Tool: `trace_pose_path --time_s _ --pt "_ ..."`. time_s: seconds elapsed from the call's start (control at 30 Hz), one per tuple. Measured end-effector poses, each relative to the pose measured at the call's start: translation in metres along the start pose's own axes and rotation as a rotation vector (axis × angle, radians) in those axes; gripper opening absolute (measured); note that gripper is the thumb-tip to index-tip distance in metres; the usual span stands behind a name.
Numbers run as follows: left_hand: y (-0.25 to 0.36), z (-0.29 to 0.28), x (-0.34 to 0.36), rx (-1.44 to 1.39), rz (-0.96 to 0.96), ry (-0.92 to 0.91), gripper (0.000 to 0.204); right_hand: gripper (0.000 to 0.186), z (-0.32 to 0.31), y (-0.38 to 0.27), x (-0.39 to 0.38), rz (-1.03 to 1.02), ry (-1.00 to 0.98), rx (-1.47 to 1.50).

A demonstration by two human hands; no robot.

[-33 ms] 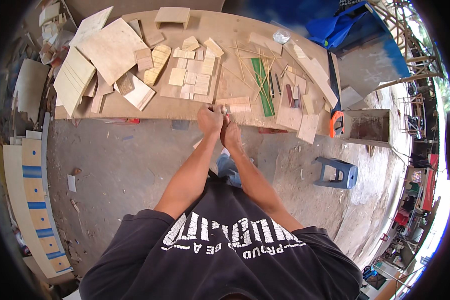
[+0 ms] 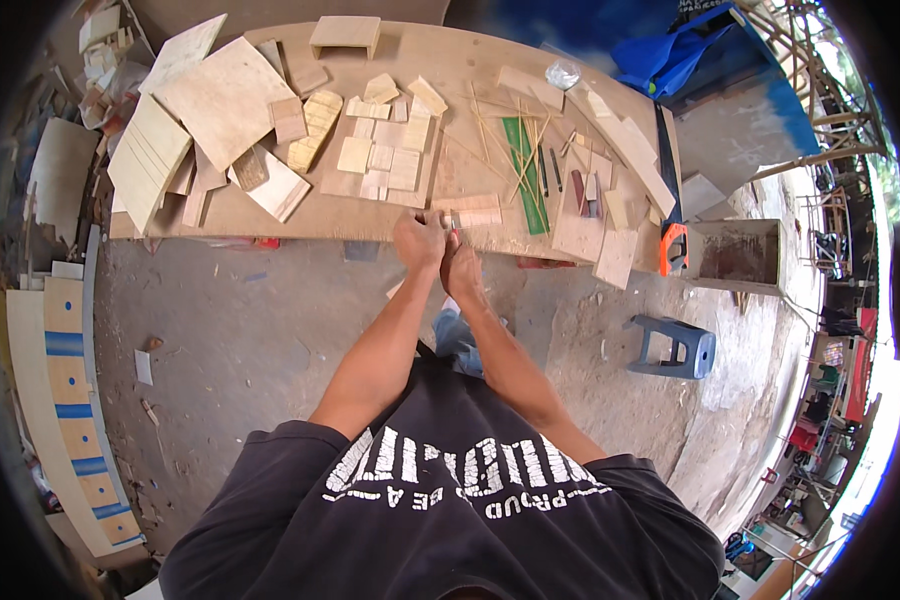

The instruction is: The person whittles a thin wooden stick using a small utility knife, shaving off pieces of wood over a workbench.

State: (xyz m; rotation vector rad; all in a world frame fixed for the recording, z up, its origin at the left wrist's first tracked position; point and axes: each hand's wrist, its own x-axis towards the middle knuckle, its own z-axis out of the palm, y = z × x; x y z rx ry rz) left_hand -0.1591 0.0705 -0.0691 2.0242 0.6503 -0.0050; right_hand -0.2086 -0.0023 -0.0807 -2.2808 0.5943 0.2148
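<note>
At the near edge of the wooden worktable [image 2: 270,222], my two hands meet almost touching. My right hand [image 2: 462,272] is closed around a slim tool with a red handle [image 2: 453,239]; its short metallic end points away from me over the table, and its exact kind is too small to tell. My left hand [image 2: 419,240] is closed just beside it, fingertips together at the tool's end. Whatever those fingers pinch is hidden. Right beyond the hands lies a flat, light wooden strip [image 2: 477,209]. Small cut wood pieces [image 2: 380,156] rest on a board further back.
Thin sticks, a green ruler-like strip [image 2: 523,165] and dark pens [image 2: 556,170] lie right of centre. An orange-handled saw [image 2: 674,247] hangs at the right edge. Plywood sheets [image 2: 225,100] pile up at left. A blue-grey stool [image 2: 676,346] stands on the floor.
</note>
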Motion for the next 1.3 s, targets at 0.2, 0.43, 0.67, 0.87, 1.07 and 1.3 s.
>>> trace_pose_path --time_s 0.2,0.43,0.67,0.87,1.07,1.3 --pt "-0.010 0.006 0.007 0.038 0.083 0.124 0.030 0.068 0.006 0.004 0.005 -0.018 0.020 0.010" --pt "-0.023 -0.013 0.004 0.098 0.591 -0.025 0.015 0.067 -0.003 -0.003 0.000 0.016 -0.002 -0.033" --pt "-0.015 -0.007 0.010 0.324 0.618 -0.149 0.011 0.068 -0.008 -0.005 0.001 0.027 -0.053 0.014" --pt "-0.003 -0.013 0.033 0.363 0.738 -0.109 0.013 0.066 -0.011 -0.014 -0.004 0.033 -0.035 0.031" --pt "-0.013 -0.012 0.025 0.304 0.836 -0.238 0.013 0.062 0.005 0.000 0.002 0.033 0.035 0.053" --pt "-0.011 -0.011 0.028 0.347 0.770 -0.295 0.013 0.059 0.003 0.006 -0.001 -0.023 0.000 0.063"
